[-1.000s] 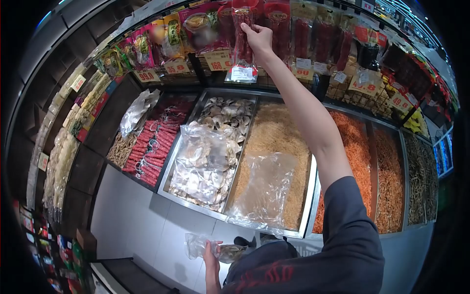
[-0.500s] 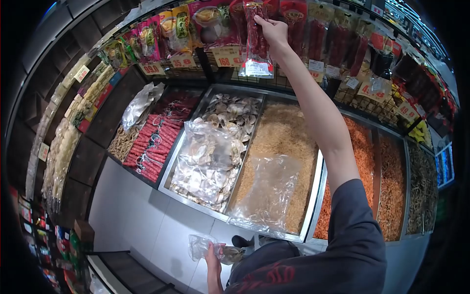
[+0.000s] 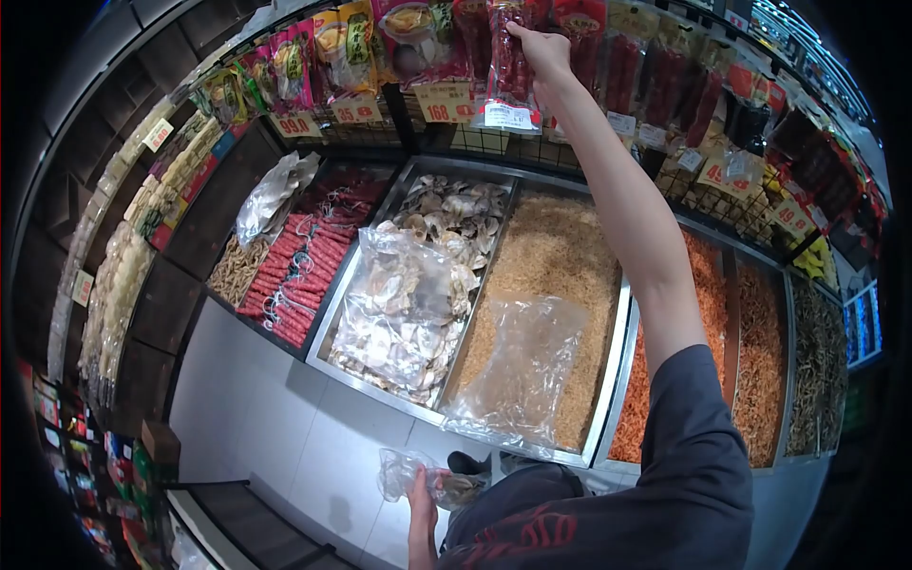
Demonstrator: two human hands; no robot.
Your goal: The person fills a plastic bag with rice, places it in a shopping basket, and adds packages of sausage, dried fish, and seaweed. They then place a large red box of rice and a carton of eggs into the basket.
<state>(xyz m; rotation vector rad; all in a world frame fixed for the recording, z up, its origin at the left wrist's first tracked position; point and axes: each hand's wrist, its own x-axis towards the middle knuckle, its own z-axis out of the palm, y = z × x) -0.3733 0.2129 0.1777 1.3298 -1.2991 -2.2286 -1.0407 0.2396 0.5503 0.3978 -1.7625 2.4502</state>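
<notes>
Right hand: thumb pressed on the front face of a red sausage-like pack [image 3: 509, 71]; hand [image 3: 545, 55] closed around its upper right side. Fingers mostly hidden, so their exact wrap can't be told.
Pack: in front of the hanging rack, above the rear of the trays, label end down. Side grip probably keeps the front and white label [image 3: 507, 116] readable. Top cut off; can't tell if it's on a hook.
Left hand: low by the body, fingers closed on a crumpled clear bag [image 3: 404, 475]; hand [image 3: 423, 498]. Contents unclear. Likely parked there to leave the right arm free reach.
Price tags: below the hanging packs, 168 tag [image 3: 444, 106] just left of the held pack; presumably set there to match goods above.
Trays: metal rims, likely to keep loose goods apart. Loose bag [image 3: 399, 294] on shell-like pieces [image 3: 454, 214]; flat bag [image 3: 532, 347] on golden flakes [image 3: 556, 237]. Perhaps for scooping or covering, can't tell.
Delta vs 0.5 s ago: pack a bit higher against the tags and slightly right; thumb grip same. Left hand a touch further right in view. Tray bags unchanged.
</notes>
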